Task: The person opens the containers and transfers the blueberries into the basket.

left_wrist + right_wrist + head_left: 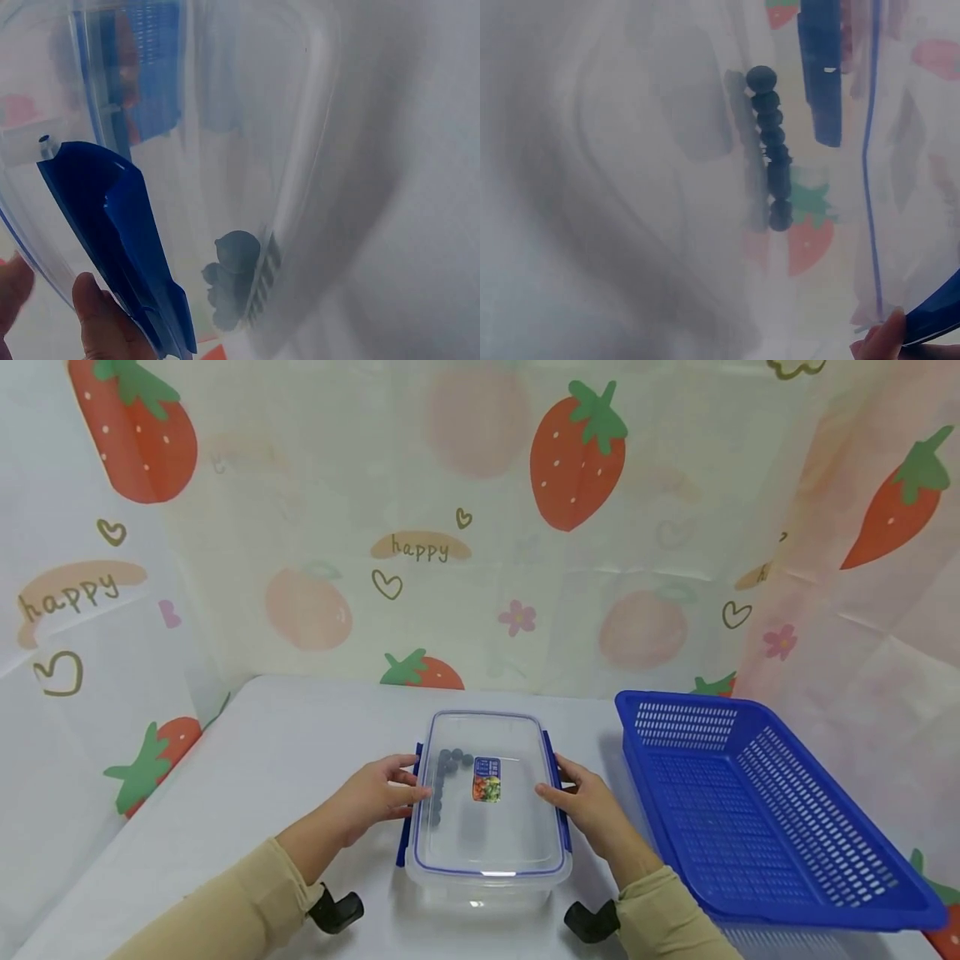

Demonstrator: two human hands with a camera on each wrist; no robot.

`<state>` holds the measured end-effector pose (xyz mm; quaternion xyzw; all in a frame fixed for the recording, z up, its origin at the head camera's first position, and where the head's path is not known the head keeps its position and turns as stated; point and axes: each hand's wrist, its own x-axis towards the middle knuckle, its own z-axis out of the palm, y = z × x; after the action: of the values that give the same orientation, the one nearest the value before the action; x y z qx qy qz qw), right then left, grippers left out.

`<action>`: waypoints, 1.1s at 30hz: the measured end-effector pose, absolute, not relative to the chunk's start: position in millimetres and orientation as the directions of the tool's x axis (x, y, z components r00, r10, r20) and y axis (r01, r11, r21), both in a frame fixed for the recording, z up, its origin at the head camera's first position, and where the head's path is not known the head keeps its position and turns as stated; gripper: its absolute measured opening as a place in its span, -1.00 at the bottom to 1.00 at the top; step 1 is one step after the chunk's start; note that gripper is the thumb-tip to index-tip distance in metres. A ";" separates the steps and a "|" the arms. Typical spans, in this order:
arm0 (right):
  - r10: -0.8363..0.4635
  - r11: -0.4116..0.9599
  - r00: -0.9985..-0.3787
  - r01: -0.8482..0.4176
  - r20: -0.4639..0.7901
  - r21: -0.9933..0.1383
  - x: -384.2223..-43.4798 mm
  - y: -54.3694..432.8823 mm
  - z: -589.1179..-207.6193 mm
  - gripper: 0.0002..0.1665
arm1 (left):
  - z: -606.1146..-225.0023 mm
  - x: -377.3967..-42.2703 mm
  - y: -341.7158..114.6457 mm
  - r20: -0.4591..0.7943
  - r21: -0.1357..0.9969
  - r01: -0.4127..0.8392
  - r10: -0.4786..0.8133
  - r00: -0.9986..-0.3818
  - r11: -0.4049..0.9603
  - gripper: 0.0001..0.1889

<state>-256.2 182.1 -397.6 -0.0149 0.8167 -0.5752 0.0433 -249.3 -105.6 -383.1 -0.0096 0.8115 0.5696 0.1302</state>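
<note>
a clear container (pixel 491 839) stands roughly midway across the white worktop (pixel 315 727), in front of the far edge. its clear lid (pixel 517 735), with a blue line round the rim and a small printed label (pixel 487 779), lies on top. dark round balls (pixel 440 781) sit inside, in a row along the left side that bends at the far end.

the left hand (pixel 378 789) grips the container's left edge, partly closed, thumb on the lid's rim and bent fingers beside the left latch (pixel 403 843), which stands out from the wall in the left wrist view. the right hand (pixel 588 802) is partly closed on the opposite edge, thumb on the rim, fingers at the right latch (pixel 564 831).

a blue basket (pixel 757 835) sits by the worktop's right edge, apart from the container. a black piece shows at each wrist, beside beige sleeves (pixel 232 902).
</note>
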 end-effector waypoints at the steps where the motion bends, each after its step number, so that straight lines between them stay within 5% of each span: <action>1: -0.078 0.348 -0.996 0.020 -0.050 -0.937 -256.2 182.1 -397.3 -0.12 | -383.1 -249.3 -105.3 -0.221 0.921 -0.163 0.129 -0.967 0.355 -0.27; 8: -0.105 0.388 -0.993 0.008 -0.053 -0.922 -254.5 182.8 -396.2 -0.19 | -384.4 -248.2 -105.0 -0.226 0.920 -0.171 0.120 -0.967 0.354 -0.30; 21: -0.150 0.194 -0.989 -0.034 0.005 -0.980 -253.8 185.3 -395.8 -0.46 | -387.5 -250.8 -106.5 -0.216 0.935 -0.168 0.125 -0.968 0.313 -0.37; 33: -0.114 0.177 -0.993 -0.052 0.032 -0.983 -252.4 183.2 -396.2 -0.53 | -389.7 -252.3 -107.1 -0.212 0.941 -0.168 0.125 -0.969 0.295 -0.40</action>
<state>-252.4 183.2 -396.2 -0.0541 0.7669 -0.6391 0.0242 -252.3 -107.1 -389.7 -0.0135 0.7952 0.5935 0.1230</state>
